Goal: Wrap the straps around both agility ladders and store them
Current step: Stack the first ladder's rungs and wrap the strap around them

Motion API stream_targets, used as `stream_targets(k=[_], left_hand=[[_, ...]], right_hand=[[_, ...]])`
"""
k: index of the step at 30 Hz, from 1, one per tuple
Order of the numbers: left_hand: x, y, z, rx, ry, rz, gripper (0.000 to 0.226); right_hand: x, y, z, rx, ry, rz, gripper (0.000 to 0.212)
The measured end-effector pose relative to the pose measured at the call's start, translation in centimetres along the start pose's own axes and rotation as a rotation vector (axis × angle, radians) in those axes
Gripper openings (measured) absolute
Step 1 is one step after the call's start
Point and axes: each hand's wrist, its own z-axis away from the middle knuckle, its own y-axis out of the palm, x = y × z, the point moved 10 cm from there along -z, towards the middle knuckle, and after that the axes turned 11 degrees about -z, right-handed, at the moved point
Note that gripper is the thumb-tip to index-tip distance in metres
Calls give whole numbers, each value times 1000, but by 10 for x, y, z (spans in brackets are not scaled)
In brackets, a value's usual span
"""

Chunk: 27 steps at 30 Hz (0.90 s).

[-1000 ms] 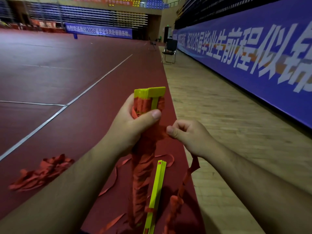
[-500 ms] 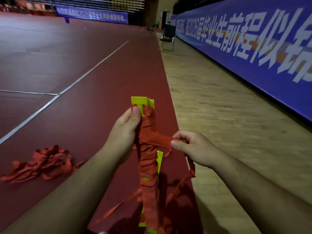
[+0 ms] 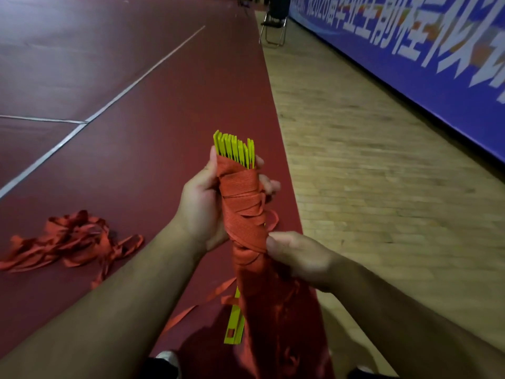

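A bundle of yellow rungs (image 3: 234,150), bound in red strap (image 3: 241,212), is gripped upright by the left hand (image 3: 202,206). The strap is pinched lower down by the right hand (image 3: 297,258). A loose red strap heap (image 3: 65,239) is seen on the maroon floor (image 3: 136,132).

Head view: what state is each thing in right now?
Bundle of yellow plastic ladder rungs: upright, upper part wrapped in red fabric strap.
Left hand: grips the bundle's wrapped part.
Right hand: grips the bundle lower down, thumb on strap.
Red strap pile: loose, tangled on the floor.
Black folding chair: unfolded, standing.
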Motion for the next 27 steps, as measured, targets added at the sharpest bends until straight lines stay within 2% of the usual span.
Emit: stream_targets(k=[1, 6, 10, 13, 19, 21, 23, 25, 27], left_hand=[[3, -4, -2, -5, 7, -1, 77], [29, -14, -11, -17, -28, 12, 77], [48, -23, -18, -81, -76, 4, 50], [63, -49, -26, -252, -113, -63, 37], [91, -58, -14, -348, -172, -283, 73], [89, -52, -11, -282, -142, -396, 80], [78, -41, -9, -190, -42, -566, 70], [66, -31, -5, -178, 30, -630, 55], [53, -21, -4, -179, 82, -656, 51]], right_hand=[[-10, 1, -1, 2, 16, -44, 98], [-34, -6, -3, -44, 48, -155, 82], [-59, -15, 3, -151, 82, -36, 51], [-69, -28, 12, -304, 49, 29, 63], [-48, -47, 16, -478, 15, 320, 32], [-43, -48, 17, -523, -13, 374, 22], [-39, -48, 18, -539, -38, 380, 19], [-35, -46, 17, -508, -45, 337, 23], [-28, -47, 18, -464, -50, 318, 33]])
